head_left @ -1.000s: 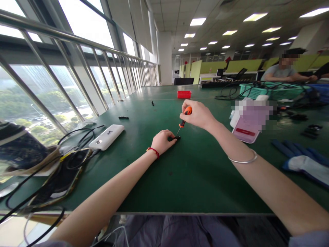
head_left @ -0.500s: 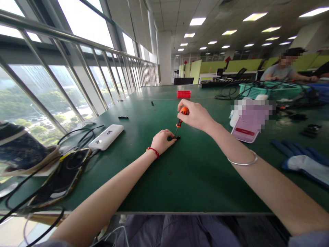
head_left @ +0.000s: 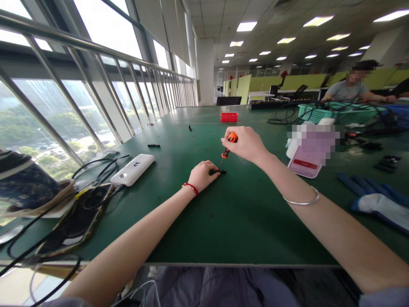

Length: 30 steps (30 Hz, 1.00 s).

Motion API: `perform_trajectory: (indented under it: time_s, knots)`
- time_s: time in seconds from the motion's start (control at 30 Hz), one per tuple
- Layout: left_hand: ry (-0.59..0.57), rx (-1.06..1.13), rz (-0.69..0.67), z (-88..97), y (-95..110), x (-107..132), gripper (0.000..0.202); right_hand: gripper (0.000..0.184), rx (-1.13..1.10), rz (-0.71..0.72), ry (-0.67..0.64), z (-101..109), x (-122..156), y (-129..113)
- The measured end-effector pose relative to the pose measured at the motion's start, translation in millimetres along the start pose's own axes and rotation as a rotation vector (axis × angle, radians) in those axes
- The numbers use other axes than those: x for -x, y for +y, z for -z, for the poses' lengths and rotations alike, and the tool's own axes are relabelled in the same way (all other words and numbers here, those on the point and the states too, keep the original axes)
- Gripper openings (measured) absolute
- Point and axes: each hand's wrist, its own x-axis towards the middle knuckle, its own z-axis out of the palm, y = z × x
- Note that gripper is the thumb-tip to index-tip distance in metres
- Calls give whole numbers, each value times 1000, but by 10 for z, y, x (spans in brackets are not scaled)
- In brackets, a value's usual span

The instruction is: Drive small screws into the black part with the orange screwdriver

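Note:
My right hand (head_left: 244, 143) is closed around the orange and black handle of a screwdriver (head_left: 225, 152). Its thin shaft slants down to the left, the tip meeting a small black part (head_left: 223, 172) on the green table (head_left: 243, 221). Fingers and thumb of my left hand (head_left: 203, 175) pinch that part against the tabletop, hiding some of it; its exact kind is too small to make out. Farther off lie another black strip-like piece (head_left: 154, 146) and a tiny black piece (head_left: 189, 128).
A red basket (head_left: 229, 117) stands ahead. Leftward lie a white power bank (head_left: 133, 169), cables and a dark phone (head_left: 76, 221). To the right are a pink-screened phone (head_left: 303, 164), blue-white gloves (head_left: 380, 204) and a green basket (head_left: 340, 113). A person (head_left: 347, 89) sits beyond.
My right hand has shifted slightly right and lower, and the screwdriver leans more to the right. My left hand stays on the black part.

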Motion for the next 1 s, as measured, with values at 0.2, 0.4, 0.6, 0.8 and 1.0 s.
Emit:
perform_trajectory:
  time_s: [0.2, 0.4, 0.6, 0.8, 1.0]
  knots:
    - [-1, -2, -2, 3, 6, 3, 14, 20, 0, 6, -21, -5, 1, 7]
    - [3, 7, -13, -13, -11, 0, 15, 20, 5, -1, -11, -1, -9, 12]
    - [2, -5, -11, -9, -10, -3, 14, 20, 8, 3, -25, -15, 5, 0]
    - [4, 0, -10, -10, -8, -1, 14, 21, 13, -3, -12, -6, 3, 1]
    - [0, 12, -9, -12, -10, -5, 14, 21, 31, -13, -33, 5, 8, -10]
